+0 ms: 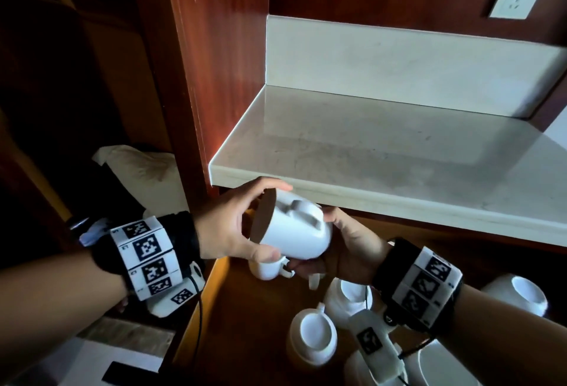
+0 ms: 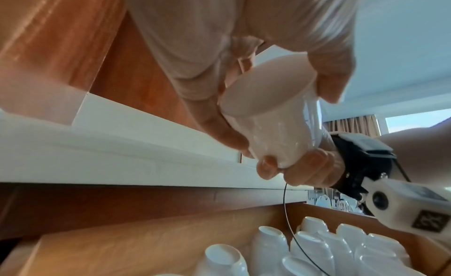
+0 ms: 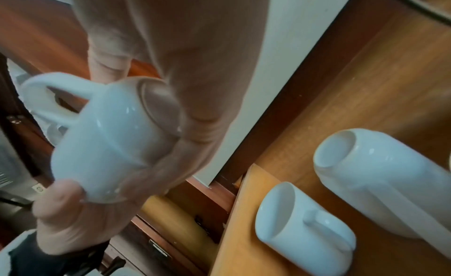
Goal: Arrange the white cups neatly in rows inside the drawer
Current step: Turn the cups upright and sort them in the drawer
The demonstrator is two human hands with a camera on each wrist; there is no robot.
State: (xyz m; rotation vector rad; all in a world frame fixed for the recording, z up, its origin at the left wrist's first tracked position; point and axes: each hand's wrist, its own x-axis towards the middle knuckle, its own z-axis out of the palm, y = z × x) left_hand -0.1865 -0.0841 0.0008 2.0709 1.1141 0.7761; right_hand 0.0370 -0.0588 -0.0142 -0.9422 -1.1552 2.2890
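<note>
1. Right wrist camera unit (image 1: 376, 349), nearest the head camera, hangs over the open wooden drawer (image 1: 245, 324).
2. White cups (image 1: 313, 338) sit upside down in the drawer, below the held cup (image 1: 294, 229); one smaller cup (image 1: 268, 269) sits directly beneath it.
3. Pale countertop (image 1: 399, 152) edge runs just behind the held cup.
4. Held cup is tipped on its side above the drawer, between both hands.
5. Left hand (image 1: 236, 223) grips its rim end; right hand (image 1: 349, 244) cradles its base, fingers curled round.
</note>
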